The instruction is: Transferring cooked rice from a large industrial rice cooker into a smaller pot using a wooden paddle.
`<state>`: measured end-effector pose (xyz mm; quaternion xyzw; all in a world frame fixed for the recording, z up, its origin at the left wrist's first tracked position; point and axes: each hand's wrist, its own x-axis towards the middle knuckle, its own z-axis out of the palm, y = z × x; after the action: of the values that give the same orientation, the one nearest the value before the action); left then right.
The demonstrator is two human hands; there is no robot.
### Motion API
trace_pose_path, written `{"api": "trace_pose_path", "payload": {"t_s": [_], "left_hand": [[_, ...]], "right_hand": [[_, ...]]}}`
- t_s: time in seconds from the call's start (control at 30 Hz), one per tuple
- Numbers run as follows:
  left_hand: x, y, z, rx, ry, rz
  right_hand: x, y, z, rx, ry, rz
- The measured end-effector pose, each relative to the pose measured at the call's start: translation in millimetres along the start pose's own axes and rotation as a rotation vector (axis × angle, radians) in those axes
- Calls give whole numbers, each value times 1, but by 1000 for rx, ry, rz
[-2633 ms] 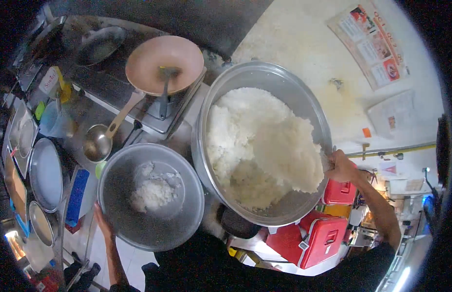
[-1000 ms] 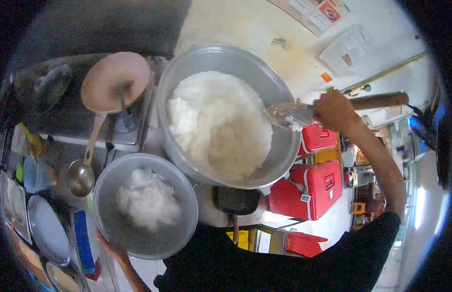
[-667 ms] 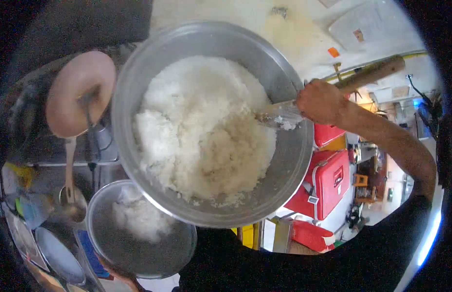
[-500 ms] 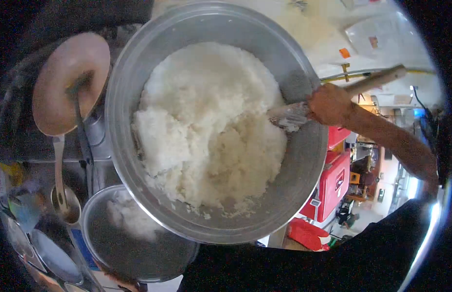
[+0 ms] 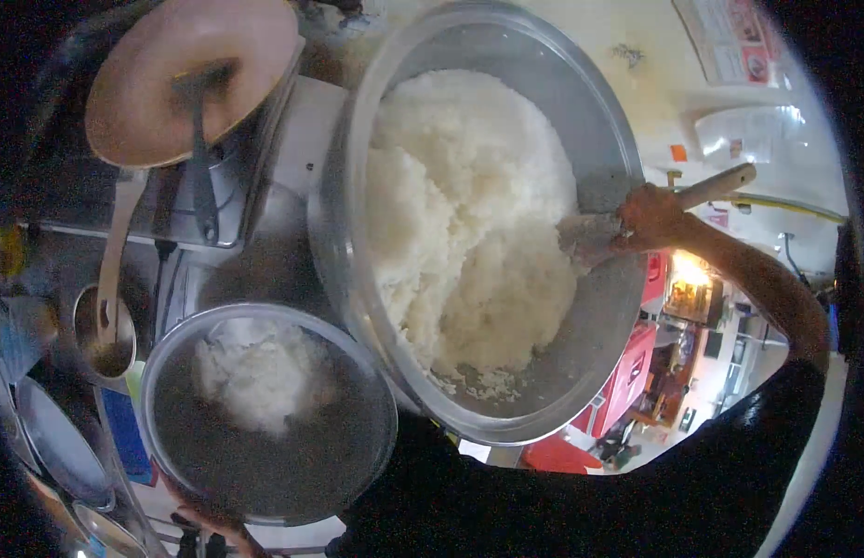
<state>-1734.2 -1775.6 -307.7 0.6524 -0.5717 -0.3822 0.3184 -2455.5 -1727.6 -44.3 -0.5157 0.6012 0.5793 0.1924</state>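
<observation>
While the R hand (image 5: 651,219) grips the wooden-handled paddle (image 5: 718,186) down near the blade, its tip's right at the edge of the pot rice (image 5: 478,163), in the big metal pot (image 5: 604,135), centre to upper right of frame. Grey bowl (image 5: 265,479) is lower left, just beside the pot, w/ a loose white mound (image 5: 263,372) in its upper part, so some's in there already; approx half the bowl's floor is bare. And the pot? Bulk of it left, I'd say: heaped up top, dug out toward lower right, few grains on bare metal below. L hand (image 5: 207,519) is at the bowl's lower-left rim, blurred and partly hidden, so can't tell if it's gripping or just propping. Early going, by the look. Pink pan (image 5: 158,116) w/ dark spatula (image 5: 200,158), upper left, both untouched.
</observation>
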Motion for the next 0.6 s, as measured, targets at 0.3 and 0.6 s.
{"api": "trace_pose_path", "payload": {"t_s": [0.3,0.6], "left_hand": [[0,44,17,-222,48,-85],[2,50,18,-199,43,-100]], "right_hand": [[-8,-35,13,163,-63,-102],[-14,-79,38,236,212,-27]]}}
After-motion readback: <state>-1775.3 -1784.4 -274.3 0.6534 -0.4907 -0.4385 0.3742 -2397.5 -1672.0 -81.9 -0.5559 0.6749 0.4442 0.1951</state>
